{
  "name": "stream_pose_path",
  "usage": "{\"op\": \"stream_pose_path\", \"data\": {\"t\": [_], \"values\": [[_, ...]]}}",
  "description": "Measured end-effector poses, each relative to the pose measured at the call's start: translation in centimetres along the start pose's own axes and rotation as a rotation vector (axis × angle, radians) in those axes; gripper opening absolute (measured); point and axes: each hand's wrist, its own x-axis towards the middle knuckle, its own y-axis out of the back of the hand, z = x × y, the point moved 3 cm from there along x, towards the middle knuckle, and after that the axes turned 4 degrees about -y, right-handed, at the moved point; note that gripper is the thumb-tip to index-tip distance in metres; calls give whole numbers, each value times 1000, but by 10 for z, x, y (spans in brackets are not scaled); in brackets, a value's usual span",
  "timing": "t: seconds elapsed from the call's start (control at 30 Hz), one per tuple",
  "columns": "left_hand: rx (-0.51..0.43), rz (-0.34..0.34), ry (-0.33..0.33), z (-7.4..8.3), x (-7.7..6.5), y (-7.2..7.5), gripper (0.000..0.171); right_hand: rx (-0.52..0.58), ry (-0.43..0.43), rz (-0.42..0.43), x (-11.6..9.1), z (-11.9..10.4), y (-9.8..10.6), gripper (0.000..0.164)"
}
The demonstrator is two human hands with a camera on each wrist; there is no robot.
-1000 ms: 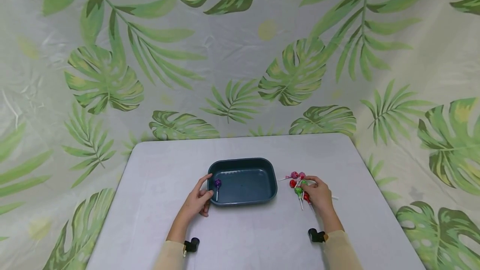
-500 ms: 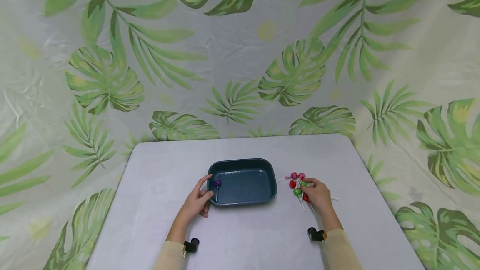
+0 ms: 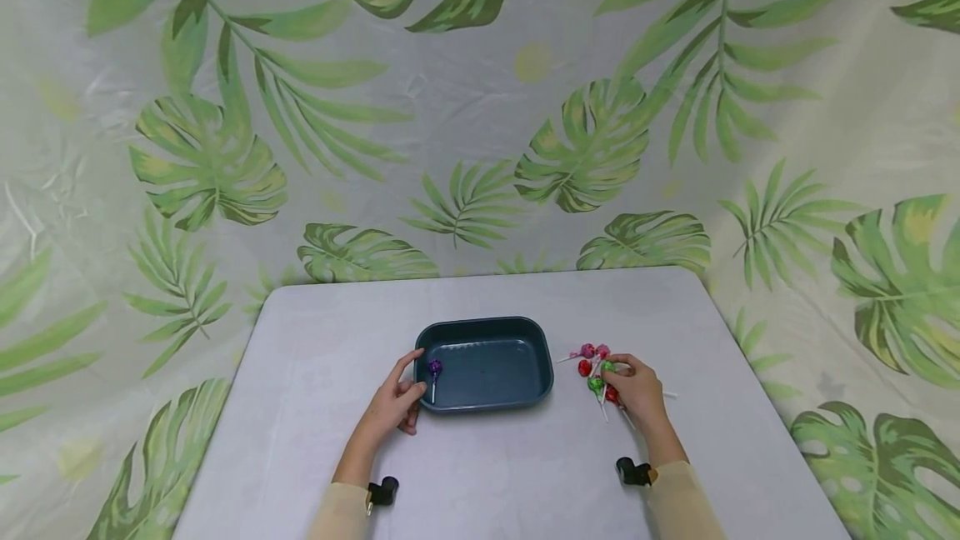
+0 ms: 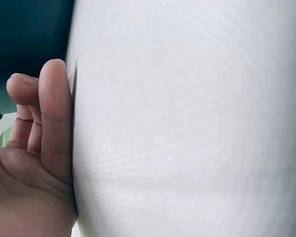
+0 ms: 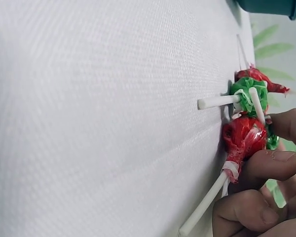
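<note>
On the table, a dark blue tray (image 3: 487,408) holds one purple lollipop (image 3: 435,367) at its left end. My left hand (image 3: 390,405) grips that end, index finger on the rim and thumb at the side wall. Right of the tray, my right hand (image 3: 637,390) pinches a green lollipop (image 3: 608,367) between thumb and index finger in the pile. Beside it lie another green lollipop (image 3: 596,384), a red one (image 3: 585,367) and pink ones (image 3: 588,350). The right wrist view shows a red lollipop (image 5: 244,136) close against the fingers, partly covering the pinched one.
The white table (image 3: 480,482) ends at a leaf-patterned curtain (image 3: 465,107) behind it. A white stick (image 3: 670,395) pokes out right of my right hand. Black wrist cameras (image 3: 384,490) sit on both wrists.
My right hand and the lollipops at its fingertips have shifted very slightly. The left hand and the tray stay in place.
</note>
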Motion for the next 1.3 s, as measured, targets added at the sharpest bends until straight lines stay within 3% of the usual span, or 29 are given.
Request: {"op": "stream_pose_path", "data": {"t": [0.37,0.8,1.3], "values": [[22,41,-3,-25,11,0,55,77,-14,-20,-8,-5,2,39],[12,40,-4,-22,13,-1,57,195,68,-70,-28,-41,5,42],[7,32,-4,-23,12,-1,57,225,129,-111,-49,-89,-1,39]]}}
